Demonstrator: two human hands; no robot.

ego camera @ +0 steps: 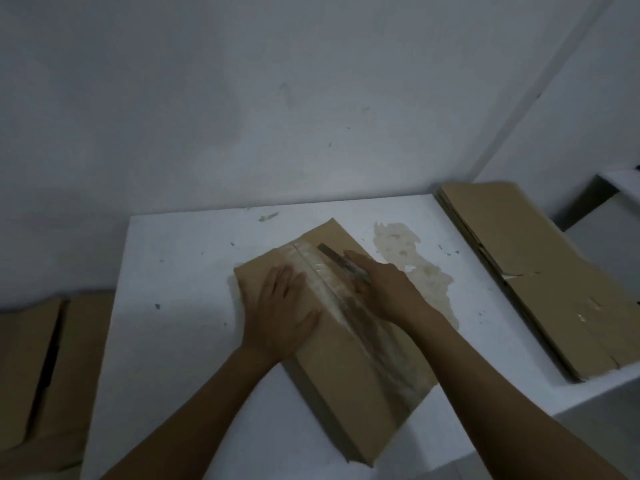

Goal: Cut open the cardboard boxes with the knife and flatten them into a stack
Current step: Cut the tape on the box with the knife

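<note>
Lying at centre frame on the white, stained bench (173, 306): one oblong brown cardboard box (329, 368), matte, sealed lengthwise with glossy clear tape (325, 292). Left hand (280, 306) pressed flat on top, fingers straight. Right hand (384, 289) clasping a slim grey knife (329, 254), blade near the tape. Right of frame: flattened cardboard stack (519, 265). Lower left: more boxes (52, 358).
</note>
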